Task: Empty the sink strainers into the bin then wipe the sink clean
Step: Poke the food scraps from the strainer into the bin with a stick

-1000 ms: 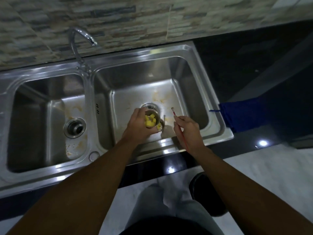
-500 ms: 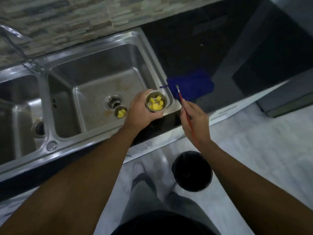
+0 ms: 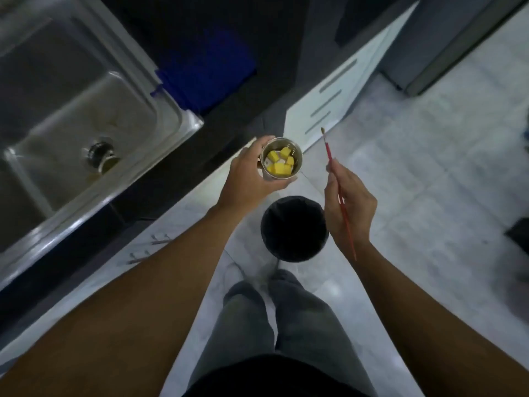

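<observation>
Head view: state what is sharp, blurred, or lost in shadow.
Head view: dim; the round steel strainer of yellow chunks in the left hand and the thin red brush in the right hand are sharp; the steel sink and blue cloth are blurred; the inside of the round black bin is lost in shadow.

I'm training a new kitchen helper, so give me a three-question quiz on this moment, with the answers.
1. True or false: the strainer in the left hand is already empty.
2. What does the right hand hold? A) a sponge B) a thin red brush C) nothing
3. Fill in: the blue cloth lies on the counter right beside the ____.

Key
1. False: yellow chunks lie in it.
2. B
3. sink
</observation>
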`<state>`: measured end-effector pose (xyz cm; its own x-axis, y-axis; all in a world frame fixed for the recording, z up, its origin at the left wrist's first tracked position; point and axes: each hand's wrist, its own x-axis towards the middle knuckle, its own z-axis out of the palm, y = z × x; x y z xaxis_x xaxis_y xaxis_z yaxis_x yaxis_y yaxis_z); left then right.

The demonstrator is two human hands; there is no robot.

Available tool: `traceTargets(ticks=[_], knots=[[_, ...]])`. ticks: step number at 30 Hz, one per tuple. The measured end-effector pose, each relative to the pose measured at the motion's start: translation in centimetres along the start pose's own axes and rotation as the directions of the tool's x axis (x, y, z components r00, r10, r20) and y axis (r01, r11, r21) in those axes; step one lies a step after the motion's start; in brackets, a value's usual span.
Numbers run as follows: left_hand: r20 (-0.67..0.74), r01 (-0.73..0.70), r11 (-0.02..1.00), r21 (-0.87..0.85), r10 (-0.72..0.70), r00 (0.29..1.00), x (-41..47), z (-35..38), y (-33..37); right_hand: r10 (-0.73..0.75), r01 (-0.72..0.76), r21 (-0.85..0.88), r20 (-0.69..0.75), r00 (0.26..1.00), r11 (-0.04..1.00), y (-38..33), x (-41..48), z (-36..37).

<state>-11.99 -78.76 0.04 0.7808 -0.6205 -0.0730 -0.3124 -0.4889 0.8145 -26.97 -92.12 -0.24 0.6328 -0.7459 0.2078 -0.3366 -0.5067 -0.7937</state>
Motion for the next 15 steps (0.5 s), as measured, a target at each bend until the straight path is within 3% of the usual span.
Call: traceTargets(ticks=[8,15], knots=[[0.257,0.055,0.987,0.152,-0.093,0.962,-1.3,8.9,-7.3,0.109,-0.107,-0.027,0.092,0.99,0.994,6.5,-5.6,-0.1],[0.423,0.007,0.951,0.309,-0.144,0.895,-1.9,13.8,-14.3,0.065,-0.066,-0.003,0.213,0.975,0.998,11.5,-10.1,2.5]])
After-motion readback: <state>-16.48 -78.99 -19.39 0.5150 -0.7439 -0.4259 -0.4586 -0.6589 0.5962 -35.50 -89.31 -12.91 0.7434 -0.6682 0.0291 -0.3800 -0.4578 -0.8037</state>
